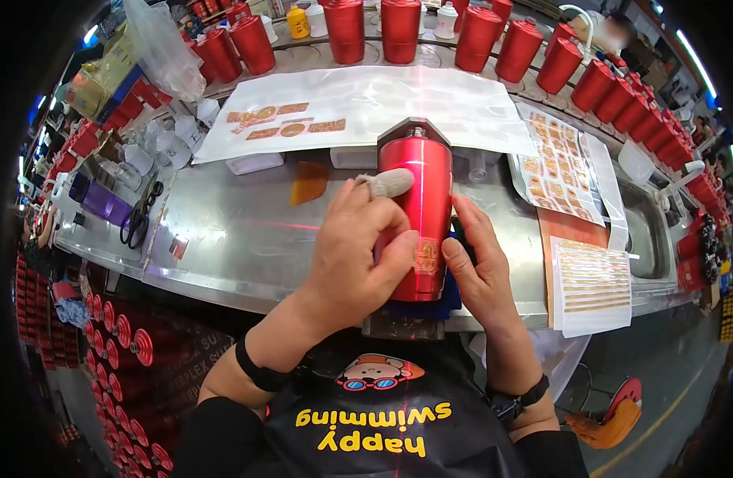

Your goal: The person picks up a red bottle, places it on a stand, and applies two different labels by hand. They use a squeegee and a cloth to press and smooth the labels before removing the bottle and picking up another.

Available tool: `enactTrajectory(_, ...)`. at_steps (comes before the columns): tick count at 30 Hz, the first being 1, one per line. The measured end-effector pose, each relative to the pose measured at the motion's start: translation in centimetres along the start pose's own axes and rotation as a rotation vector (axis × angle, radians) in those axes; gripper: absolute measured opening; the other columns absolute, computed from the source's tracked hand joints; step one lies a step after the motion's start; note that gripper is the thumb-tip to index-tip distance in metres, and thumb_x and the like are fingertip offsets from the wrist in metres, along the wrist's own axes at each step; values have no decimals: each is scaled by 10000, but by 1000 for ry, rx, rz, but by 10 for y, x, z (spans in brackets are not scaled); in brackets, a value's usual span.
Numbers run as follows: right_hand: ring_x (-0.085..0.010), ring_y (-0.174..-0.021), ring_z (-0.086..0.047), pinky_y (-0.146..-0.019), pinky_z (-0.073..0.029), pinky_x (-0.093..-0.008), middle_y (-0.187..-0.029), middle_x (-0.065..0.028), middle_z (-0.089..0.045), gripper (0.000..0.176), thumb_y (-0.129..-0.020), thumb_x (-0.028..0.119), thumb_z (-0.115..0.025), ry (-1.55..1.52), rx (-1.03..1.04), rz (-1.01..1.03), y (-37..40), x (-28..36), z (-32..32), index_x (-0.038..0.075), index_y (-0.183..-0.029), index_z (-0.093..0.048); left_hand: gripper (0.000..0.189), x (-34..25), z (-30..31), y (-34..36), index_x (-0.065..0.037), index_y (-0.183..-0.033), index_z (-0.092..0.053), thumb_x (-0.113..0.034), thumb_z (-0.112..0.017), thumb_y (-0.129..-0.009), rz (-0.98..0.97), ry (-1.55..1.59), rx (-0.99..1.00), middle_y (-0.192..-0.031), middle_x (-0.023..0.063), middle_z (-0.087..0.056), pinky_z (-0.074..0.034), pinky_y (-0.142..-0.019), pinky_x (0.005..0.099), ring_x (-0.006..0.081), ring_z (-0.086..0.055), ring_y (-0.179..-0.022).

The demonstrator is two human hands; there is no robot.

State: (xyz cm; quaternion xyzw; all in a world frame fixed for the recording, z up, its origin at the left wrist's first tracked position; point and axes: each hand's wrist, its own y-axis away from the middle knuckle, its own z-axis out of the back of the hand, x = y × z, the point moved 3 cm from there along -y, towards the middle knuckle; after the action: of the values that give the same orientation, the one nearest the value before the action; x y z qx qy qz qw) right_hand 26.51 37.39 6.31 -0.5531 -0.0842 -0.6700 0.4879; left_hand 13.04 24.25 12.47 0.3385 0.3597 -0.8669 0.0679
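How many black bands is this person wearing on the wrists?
2: one band on the left wrist, another band on the right wrist. The sleeves may hide more.

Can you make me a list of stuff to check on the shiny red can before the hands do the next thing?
1. Red can lying down, top pointing away from the person: ok.
2. Gold sticker on the can, near its bottom end: ok.
3. Left hand right by the sticker: ok.
4. Right hand at the can's other side: ok.
5. Sticker pressed flat everywhere: cannot tell.
6. More gold stickers on the sheet at the right: ok.
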Motion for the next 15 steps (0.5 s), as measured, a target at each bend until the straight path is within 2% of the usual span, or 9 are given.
enactTrajectory(3,-350,-1364,-430,-1119,-340,-398,-1452,-238,-453,543,-987,223,-604,1,3,1,-1,0,-1,-14,-1446,-438,105,7,4,7,-31,-795,-568,-77,-660,-814,-12,-8,-66,-810,145,-538,-418,-807,427,343,-513,-810)
enactTrajectory(7,-355,-1366,-427,-1121,-338,-401,-1451,-243,-451,556,-985,233,-609,3,8,-3,-2,1,-1,-19,-1447,-433,103,12,8,13,-30,-795,-566,-69,-658,-817,39,-43,-63,-810,138,-553,-415,-809,432,340,-524,-825)
enactTrajectory(10,-360,-1368,-424,-1121,-338,-406,-1451,-246,-449,572,-980,242,-616,10,5,-1,-1,1,-2,-23,-1450,-426,91,12,11,15,6,-840,-584,-70,-634,-844,102,-96,20,-1187,244,-618,-438,-927,375,316,-589,-1036)
enactTrajectory(13,-365,-1369,-422,-1121,-339,-412,-1452,-250,-448,583,-977,248,-621,30,6,1,-2,5,-1,-28,-1450,-421,91,9,11,13,7,-835,-580,-68,-632,-842,68,-82,5,-1163,243,-623,-439,-927,373,320,-591,-1055)
enactTrajectory(15,-366,-1367,-424,-1120,-340,-413,-1449,-253,-450,585,-977,250,-621,40,5,-3,-2,6,-1,-28,-1451,-419,93,7,10,13,-19,-824,-570,-70,-648,-829,51,-54,-29,-942,172,-597,-409,-966,446,337,-579,-944)
